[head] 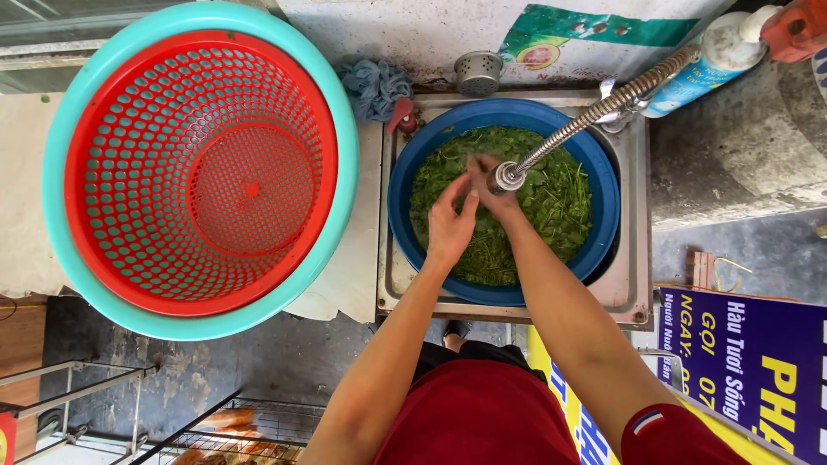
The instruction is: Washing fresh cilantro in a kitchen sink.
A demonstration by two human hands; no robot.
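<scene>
— What's in the containers?

— The blue basin [405, 185] sits in the steel sink [639, 267], right of centre and toward the far side, and it is filled with green leafy herbs [560, 202] lying wet and loose. Left of it, a red perforated basket [202, 168] nests inside a teal tub [60, 215] on the surface; nothing shows in the basket.

— And the hands?

— Both are over the middle of the basin, under the spout end of the flexible metal tap [586, 120]. The left hand [450, 226] has its fingers loosely curled and pointing far; the right hand [491, 191] lies just beside it, touching it. Whether either grip is closed on leaves I cannot tell.

— Which way does the tap run?

— Its long axis slants from far right down to the near left, ending over the herbs.

— Anything else?

— A blue-grey rag [375, 86] and a small metal strainer [479, 73] lie on the far side, and a white bottle [715, 56] at far right.
</scene>
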